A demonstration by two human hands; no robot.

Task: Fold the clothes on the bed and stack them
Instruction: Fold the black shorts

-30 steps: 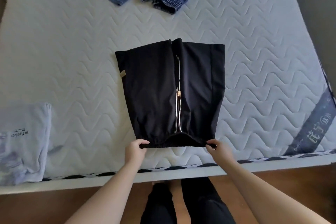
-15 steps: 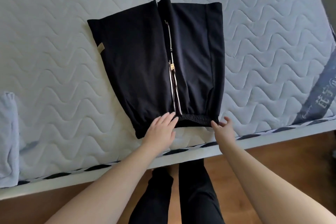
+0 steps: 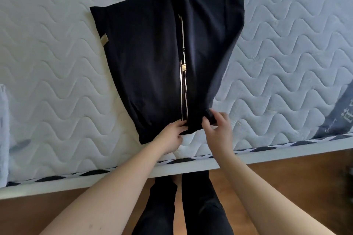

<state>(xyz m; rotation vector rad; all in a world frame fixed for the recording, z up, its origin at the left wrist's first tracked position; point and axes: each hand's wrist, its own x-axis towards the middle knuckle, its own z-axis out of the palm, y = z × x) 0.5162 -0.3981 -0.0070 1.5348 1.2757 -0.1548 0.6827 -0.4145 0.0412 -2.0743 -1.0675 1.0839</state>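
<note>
A black zip jacket (image 3: 152,59), already folded with its sides turned in, lies flat on the quilted white mattress (image 3: 57,66) in the centre of the frame, and it becomes narrower toward its lower hem. The zipper (image 3: 183,74) runs down its middle, and a small beige tag (image 3: 104,40) shows at its left edge. Both hands are at the lower hem, just below the middle of the frame. The left hand (image 3: 172,137) grasps the hem with curled fingers just left of the zipper end. The right hand (image 3: 219,131) is just beside it and pinches the hem at the lower right corner between the thumb and the fingers. The rest of the jacket stretches away from the hands toward the top of the frame. At the far left edge, a pale blue garment (image 3: 3,129) lies on the mattress, well apart from the jacket. At the right edge, a grey label strip (image 3: 342,116) with writing crosses the mattress. Below the bed edge, a brown wooden floor (image 3: 277,173) is visible.
</note>
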